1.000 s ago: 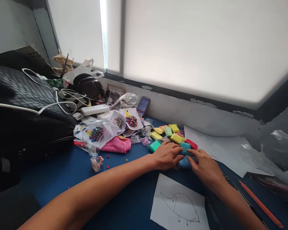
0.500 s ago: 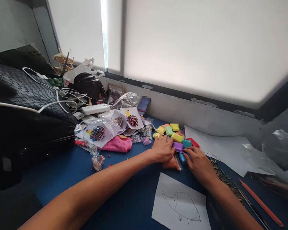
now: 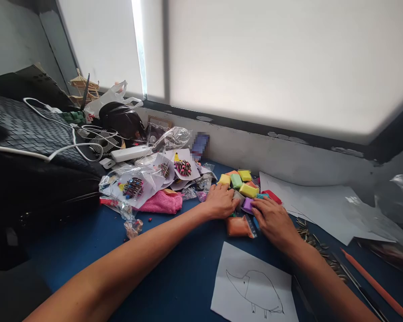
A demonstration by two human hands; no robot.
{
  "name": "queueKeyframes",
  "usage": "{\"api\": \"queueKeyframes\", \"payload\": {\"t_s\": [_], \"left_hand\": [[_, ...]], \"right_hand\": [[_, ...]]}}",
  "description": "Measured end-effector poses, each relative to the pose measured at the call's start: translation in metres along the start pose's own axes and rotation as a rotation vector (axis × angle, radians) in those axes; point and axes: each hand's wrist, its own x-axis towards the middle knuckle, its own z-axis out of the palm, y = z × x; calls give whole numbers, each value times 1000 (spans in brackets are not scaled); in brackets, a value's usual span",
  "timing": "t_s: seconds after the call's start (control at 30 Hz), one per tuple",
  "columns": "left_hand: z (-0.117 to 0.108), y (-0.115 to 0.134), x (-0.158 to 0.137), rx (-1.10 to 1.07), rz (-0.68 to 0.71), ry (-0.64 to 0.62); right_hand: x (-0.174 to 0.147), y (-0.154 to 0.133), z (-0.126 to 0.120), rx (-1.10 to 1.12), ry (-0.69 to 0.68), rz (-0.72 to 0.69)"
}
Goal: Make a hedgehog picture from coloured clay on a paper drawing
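Small plastic-wrapped blocks of coloured modelling clay lie in a loose heap on the blue tabletop [image 3: 184, 259]. My left hand [image 3: 220, 201] lies palm down on the heap's left side, fingers apart, by a yellow clay pack [image 3: 225, 180] and a grey pack [image 3: 238, 197]. Over the right side rests my right hand [image 3: 275, 221], fingers stretched out, touching the purple pack [image 3: 247, 205] and partly covering teal and blue ones. An orange-brown pack [image 3: 238, 226] sits at the near side between both hands. Green [image 3: 236, 180] and red [image 3: 272, 197] packs show behind.
Nearer me lies a paper with a bird-like line drawing [image 3: 251, 281]. White sheets [image 3: 295, 197], seed husks [image 3: 310, 237] and an orange pencil [image 3: 376, 284] are at right. Bagged seed-decorated pictures [image 3: 134, 185], a pink cloth [image 3: 161, 202] and a black woven bag [image 3: 30, 134] crowd the left.
My left hand has drawn slightly back, uncovering more of the orange-brown pack. My right hand has moved left and forward, over the teal pack and onto the purple one.
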Motion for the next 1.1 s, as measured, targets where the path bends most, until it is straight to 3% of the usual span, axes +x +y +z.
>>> {"api": "queueKeyframes", "payload": {"t_s": [0.27, 0.47, 0.77, 0.87, 1.0, 1.1], "left_hand": [[-5, -1, 0, -117, -5, -42], [-4, 2, 0, -250, 46, -45], [-8, 4, 10, -467, 48, 70], [-15, 4, 4, -476, 161, -6], [-21, 6, -17, -407, 392, -215], [-18, 8, -31, -315, 433, -241]], "right_hand": [[16, -8, 0, 111, -29, 25], [27, -19, 10, 224, -44, 127], [11, -18, -29, 524, 62, 302], [2, -10, -45, 614, 30, 397], [-10, -3, -57, 652, -79, 534], [-17, -2, -58, 623, -186, 591]]}}
